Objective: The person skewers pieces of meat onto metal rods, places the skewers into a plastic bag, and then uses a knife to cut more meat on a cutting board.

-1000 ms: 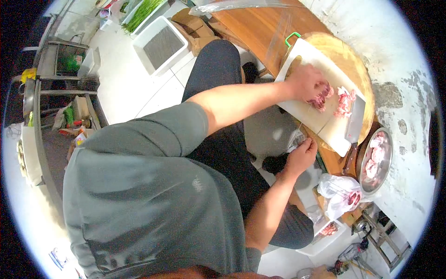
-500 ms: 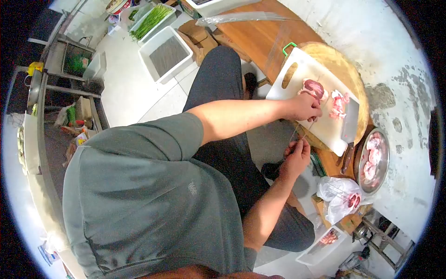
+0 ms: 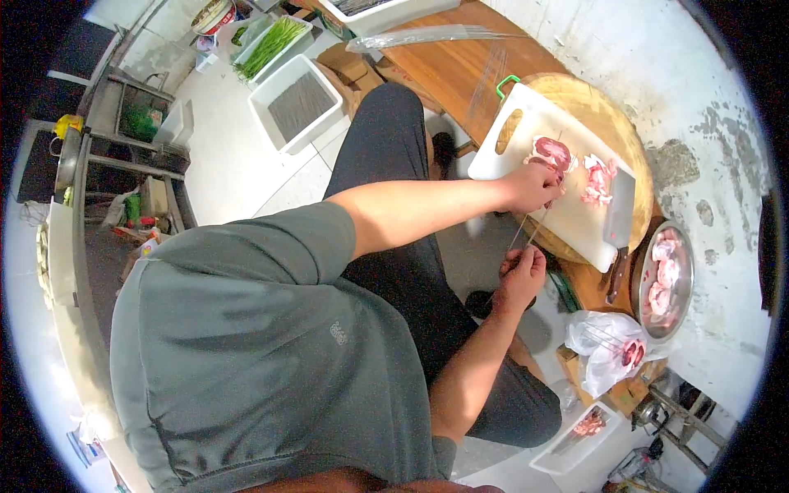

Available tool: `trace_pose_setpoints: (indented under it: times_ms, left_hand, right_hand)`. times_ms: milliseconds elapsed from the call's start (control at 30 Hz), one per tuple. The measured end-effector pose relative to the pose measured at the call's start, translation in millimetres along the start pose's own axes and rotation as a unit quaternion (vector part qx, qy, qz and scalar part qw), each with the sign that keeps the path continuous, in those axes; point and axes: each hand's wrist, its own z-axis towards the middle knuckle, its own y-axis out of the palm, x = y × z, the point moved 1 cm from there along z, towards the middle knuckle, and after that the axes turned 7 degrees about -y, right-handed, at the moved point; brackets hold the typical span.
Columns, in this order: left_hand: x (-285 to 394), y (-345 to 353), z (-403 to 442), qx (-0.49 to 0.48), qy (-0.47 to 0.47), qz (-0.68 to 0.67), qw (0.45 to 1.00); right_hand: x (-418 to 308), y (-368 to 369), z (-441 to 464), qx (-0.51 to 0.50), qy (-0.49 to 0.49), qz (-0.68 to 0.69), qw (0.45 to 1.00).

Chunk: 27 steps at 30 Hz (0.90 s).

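Working over a white board [image 3: 567,228] with skewers [image 3: 537,226] pinched in the right hand [image 3: 521,275] and with the left hand [image 3: 536,189] curled against red meat [image 3: 552,150] on the board, exact grip hard to tell. Could jab the left hand through a skewer's slip on slick meat, or knock the cleaver [image 3: 621,210], jutting past the board's edge, with a careless reach. Wearing a grey shirt [image 3: 271,370] with a mark [image 3: 338,332] too small to read; showing no legible lettering on the tub [image 3: 214,16].
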Motion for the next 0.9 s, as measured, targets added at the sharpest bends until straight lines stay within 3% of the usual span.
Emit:
trace_pose_setpoints:
  times_ms: [333,433,533,633,733,900]
  left_hand:
    - [-3,-4,-7,-0.034,-0.021,-0.027,0.999]
    - [-15,-2,-1,-0.012,0.031,0.012,0.999]
    - [-30,-3,17,0.122,0.177,0.099,0.972]
    - [-34,-25,35,0.161,0.330,0.195,0.909]
    - [-53,-29,48,0.148,0.389,0.275,0.867]
    - [-65,-18,51,0.148,0.390,0.250,0.874]
  right_hand:
    - [5,-7,2,-0.031,-0.003,-0.012,0.999]
    - [8,-8,1,0.004,-0.010,-0.038,0.999]
    - [8,-14,-3,0.032,-0.044,-0.097,0.994]
    - [22,-28,-5,0.046,-0.063,-0.154,0.985]
    - [39,-40,-10,0.028,-0.090,-0.259,0.961]
    - [58,-52,-24,0.039,-0.074,-0.338,0.938]
